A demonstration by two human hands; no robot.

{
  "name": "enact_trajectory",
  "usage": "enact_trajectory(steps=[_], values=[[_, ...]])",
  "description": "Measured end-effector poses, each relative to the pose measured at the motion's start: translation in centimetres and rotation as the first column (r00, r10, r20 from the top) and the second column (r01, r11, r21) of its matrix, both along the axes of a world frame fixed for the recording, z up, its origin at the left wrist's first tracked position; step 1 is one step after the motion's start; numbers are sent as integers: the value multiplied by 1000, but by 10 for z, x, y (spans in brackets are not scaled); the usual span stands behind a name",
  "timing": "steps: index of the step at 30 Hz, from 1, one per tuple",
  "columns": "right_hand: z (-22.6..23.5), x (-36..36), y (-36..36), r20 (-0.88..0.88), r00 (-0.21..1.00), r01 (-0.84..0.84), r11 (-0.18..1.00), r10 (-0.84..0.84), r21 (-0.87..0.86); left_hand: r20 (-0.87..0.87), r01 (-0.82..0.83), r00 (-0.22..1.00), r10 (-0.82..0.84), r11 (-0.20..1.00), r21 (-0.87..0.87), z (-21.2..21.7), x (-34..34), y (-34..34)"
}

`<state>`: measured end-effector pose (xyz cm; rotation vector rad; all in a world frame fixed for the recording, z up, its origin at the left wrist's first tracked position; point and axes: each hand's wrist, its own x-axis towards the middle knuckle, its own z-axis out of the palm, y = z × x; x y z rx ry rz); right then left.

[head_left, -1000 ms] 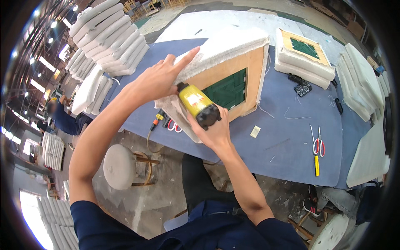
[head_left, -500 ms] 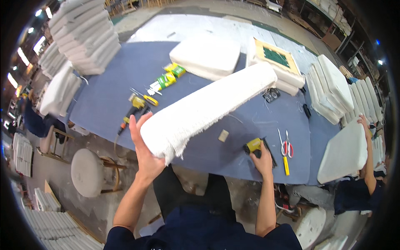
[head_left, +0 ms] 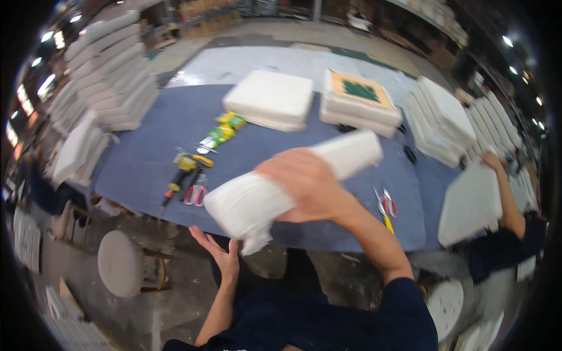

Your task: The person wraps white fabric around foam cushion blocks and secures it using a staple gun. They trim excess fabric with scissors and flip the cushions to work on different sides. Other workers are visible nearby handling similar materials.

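Above the blue-covered table (head_left: 351,234), a white fabric-covered cushion (head_left: 234,196) is held on edge, its loose fabric hanging at the near end. My right hand (head_left: 307,181) reaches across and grips it around the middle, blurred by motion; some of the fingers are hidden. My left hand (head_left: 221,251) is open with the fingers spread, at the table's front edge just below the cushion's near end. To the right lie red-handled scissors (head_left: 389,206) and a yellow-handled tool (head_left: 387,222). The yellow nail gun is not visible.
At left lie a yellow-and-orange power tool (head_left: 178,175), more scissors (head_left: 196,193) and green-yellow packets (head_left: 218,136). White cushions (head_left: 272,96) stand at the back, with tall stacks (head_left: 111,76) on the left. A person's arm (head_left: 508,193) holds a cushion (head_left: 471,205) at right.
My right hand has left the yellow nail gun and now grips the cushion. My left hand has let go of the cushion and dropped lower. The cushion has moved down in view.
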<state>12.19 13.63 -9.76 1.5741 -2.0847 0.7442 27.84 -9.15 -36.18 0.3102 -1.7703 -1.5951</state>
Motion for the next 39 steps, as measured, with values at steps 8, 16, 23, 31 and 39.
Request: enact_trajectory(steps=[8,16,23,31,39], values=[[-103,-54,125,542,729,491,233,417,-840,107,304,948,-301,953,-11,70,-26,-192],[-309,-6,44,883,464,471,863,-69,-180,154,164,986,-57,300,-940,275,-89,-99],[-103,63,8,791,414,541,578,449,-611,246,247,969,-27,148,-958,265,-81,-28],[-92,66,24,819,366,665,491,443,-563,278,302,944,-178,121,-946,268,-85,83],[-91,74,28,797,502,623,499,336,-603,244,247,940,-237,-14,-969,250,-108,76]])
